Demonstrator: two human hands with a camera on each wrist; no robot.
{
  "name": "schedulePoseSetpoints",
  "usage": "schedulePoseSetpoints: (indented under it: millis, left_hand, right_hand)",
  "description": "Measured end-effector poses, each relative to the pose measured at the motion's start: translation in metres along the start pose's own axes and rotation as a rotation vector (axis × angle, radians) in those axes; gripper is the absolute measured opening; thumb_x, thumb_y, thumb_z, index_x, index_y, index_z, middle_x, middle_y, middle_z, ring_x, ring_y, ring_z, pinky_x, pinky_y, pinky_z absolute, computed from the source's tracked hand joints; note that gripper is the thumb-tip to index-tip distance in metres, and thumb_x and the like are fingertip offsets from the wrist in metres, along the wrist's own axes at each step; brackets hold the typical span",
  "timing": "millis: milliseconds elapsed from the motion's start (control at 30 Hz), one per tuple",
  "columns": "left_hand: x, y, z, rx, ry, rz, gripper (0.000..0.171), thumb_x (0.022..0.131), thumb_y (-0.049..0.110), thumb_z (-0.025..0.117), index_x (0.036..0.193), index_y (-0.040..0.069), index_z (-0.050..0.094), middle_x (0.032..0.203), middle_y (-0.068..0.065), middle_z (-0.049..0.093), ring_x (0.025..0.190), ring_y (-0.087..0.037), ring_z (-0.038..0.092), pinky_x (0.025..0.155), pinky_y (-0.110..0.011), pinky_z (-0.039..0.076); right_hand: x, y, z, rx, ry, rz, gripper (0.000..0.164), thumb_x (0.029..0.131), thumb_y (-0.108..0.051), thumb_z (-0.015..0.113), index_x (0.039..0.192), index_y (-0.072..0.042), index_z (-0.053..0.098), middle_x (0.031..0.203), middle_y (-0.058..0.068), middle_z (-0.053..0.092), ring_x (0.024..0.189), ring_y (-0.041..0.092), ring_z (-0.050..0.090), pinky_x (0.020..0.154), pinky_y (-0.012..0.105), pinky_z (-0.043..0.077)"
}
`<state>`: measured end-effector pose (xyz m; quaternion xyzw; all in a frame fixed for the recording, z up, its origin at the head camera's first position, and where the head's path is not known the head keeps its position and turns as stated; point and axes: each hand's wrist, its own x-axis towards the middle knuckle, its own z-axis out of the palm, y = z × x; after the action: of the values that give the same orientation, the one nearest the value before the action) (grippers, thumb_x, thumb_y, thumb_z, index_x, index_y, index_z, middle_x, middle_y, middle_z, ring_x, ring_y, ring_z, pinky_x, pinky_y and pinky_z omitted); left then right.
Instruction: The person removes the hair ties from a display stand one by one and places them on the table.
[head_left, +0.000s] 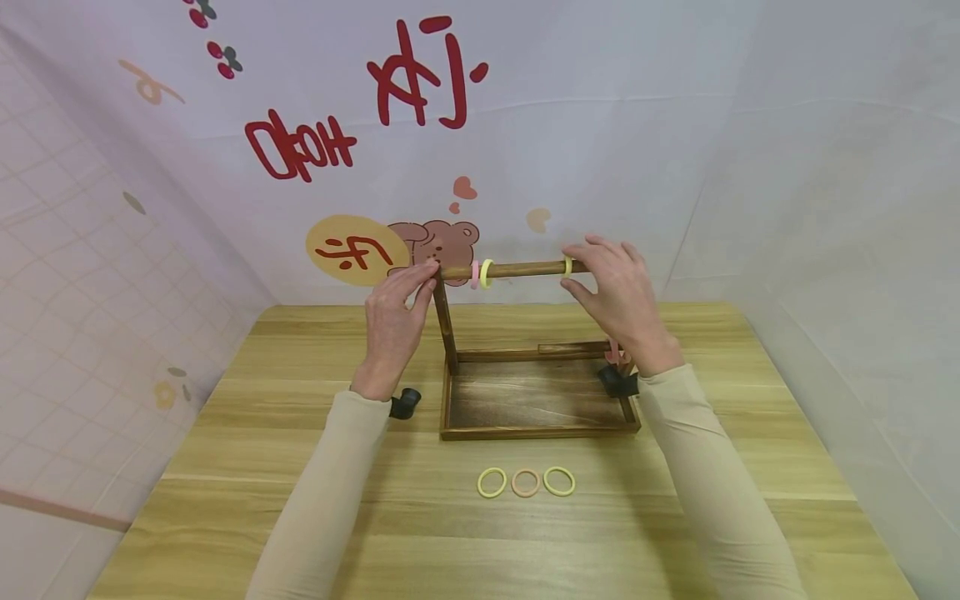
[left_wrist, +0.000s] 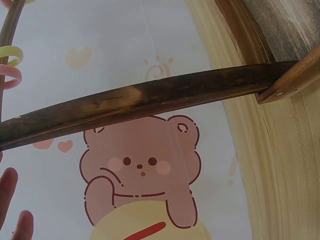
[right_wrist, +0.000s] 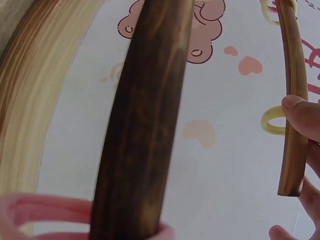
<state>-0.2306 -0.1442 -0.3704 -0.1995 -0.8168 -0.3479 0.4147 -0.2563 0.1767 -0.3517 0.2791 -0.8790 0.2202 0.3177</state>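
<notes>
A dark wooden stand (head_left: pixel 444 321) carries a horizontal rod (head_left: pixel 525 269) on a post at its left. My left hand (head_left: pixel 396 321) holds the post's top at the rod's left end; its lower fingers (left_wrist: pixel 7 192) hang apart. Near that end, a pink ring (head_left: pixel 475 275) and a yellow ring (head_left: pixel 486 274) encircle the rod. My right hand (head_left: pixel 618 292) pinches another yellow ring (right_wrist: pixel 272 121) around the rod near its free right end, thumb against it. Pink rings (right_wrist: pixel 45 212) circle a dark wooden bar (right_wrist: pixel 145 110) close to the right wrist camera.
Two yellow rings (head_left: pixel 492 482) (head_left: pixel 559 481) and an orange ring (head_left: pixel 526 482) lie flat in a row on the wooden table (head_left: pixel 405 533), in front of the stand's tray base (head_left: pixel 525 400). A printed white cloth (head_left: pixel 600 167) hangs behind.
</notes>
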Motion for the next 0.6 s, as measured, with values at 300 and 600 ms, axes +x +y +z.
schedulePoseSetpoints:
  millis: [300,600]
  left_hand:
    - [-0.0005,-0.0001,0.0,-0.009,0.006,-0.011,0.024,0.095,0.005,0.074,0.119,0.002,0.077,0.12,-0.013,0.075,0.112,-0.032,0.071,0.101,-0.046,0.054]
    - [-0.0002,0.0001,-0.0006,-0.006,0.0,-0.006,0.024,0.096,0.006,0.073,0.119,0.001,0.077,0.121,-0.013,0.075,0.112,-0.032,0.071,0.101,-0.046,0.054]
  right_hand:
    - [-0.0016,0.0006,-0.0016,0.002,-0.006,0.015,0.047,0.089,-0.014,0.084,0.132,-0.006,0.068,0.131,0.012,0.07,0.137,0.034,0.053,0.12,0.063,0.027]
    - [-0.004,0.0033,-0.0026,0.003,0.007,0.017,0.047,0.088,-0.013,0.085,0.131,-0.006,0.068,0.13,0.013,0.07,0.136,0.035,0.053,0.12,0.064,0.027]
